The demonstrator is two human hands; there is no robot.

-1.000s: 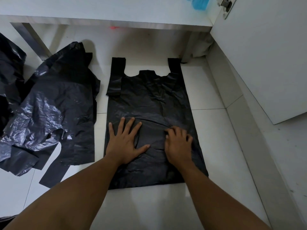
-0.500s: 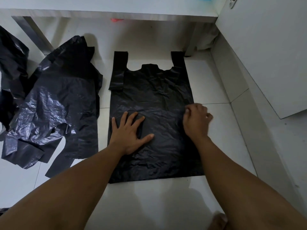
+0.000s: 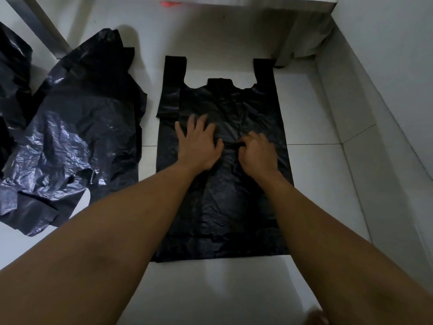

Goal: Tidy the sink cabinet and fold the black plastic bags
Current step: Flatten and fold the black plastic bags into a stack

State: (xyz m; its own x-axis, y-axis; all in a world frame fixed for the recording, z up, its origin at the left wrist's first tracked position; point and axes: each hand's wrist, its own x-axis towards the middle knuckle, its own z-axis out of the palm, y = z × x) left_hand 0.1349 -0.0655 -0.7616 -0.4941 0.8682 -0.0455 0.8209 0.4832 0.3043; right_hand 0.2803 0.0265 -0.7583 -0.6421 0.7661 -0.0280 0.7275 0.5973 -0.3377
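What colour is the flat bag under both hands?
The flat bag is plain black, without pattern; head view shows it.

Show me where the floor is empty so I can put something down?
Bare floor lies right of the flat bag, up to the wall; also below its bottom edge, nearest the person. Only a thin strip separates it from the crumpled bags, which crowd the left.

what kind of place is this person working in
Most likely the floor of a home kitchen or utility room, by a cabinet: glossy white floor tiles, a white cabinet panel on the right, and a flat black plastic carrier bag spread beside crumpled black plastic bags.
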